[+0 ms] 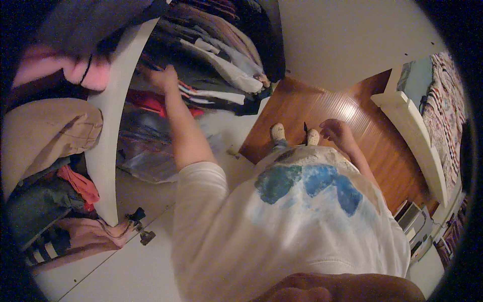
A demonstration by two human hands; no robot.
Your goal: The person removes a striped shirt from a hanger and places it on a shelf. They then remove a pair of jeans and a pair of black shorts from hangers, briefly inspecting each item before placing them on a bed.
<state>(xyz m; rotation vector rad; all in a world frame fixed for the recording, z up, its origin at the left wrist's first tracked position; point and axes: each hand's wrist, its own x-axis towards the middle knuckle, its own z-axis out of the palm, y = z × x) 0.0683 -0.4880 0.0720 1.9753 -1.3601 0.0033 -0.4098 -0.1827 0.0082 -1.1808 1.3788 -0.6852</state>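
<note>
Left hand (163, 78) among dark clothes (214, 73) beside white panel (127, 65); whether gripping, I cannot tell. Right hand (338, 134) loosely curled, seems empty. Clothes seem soft, light; best held at upper edge.

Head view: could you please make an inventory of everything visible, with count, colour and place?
Hanging cloth garments: several, overlapping; dark, white, grey, red; upper left-centre
Tall flat panel: one, white, left of garments
Fuzzy cloth: one, pink, upper left
Folded cloth: one, tan, far left
Crumpled cloth: one, red, lower left
Draped cloth: one, pale pink, below the red one
Smooth wooden floor: one, reddish-brown, right of centre
Plain wall: one, pale, upper right
Long flat frame: one, white, right
Patterned cloth: one, multicoloured, far right
Short-sleeved cloth shirt: one, white with blue-green patches, worn
Speckled shoes: two, pale, on floor
Left hand: one, bare, among garments
Right hand: one, bare, above floor
</note>
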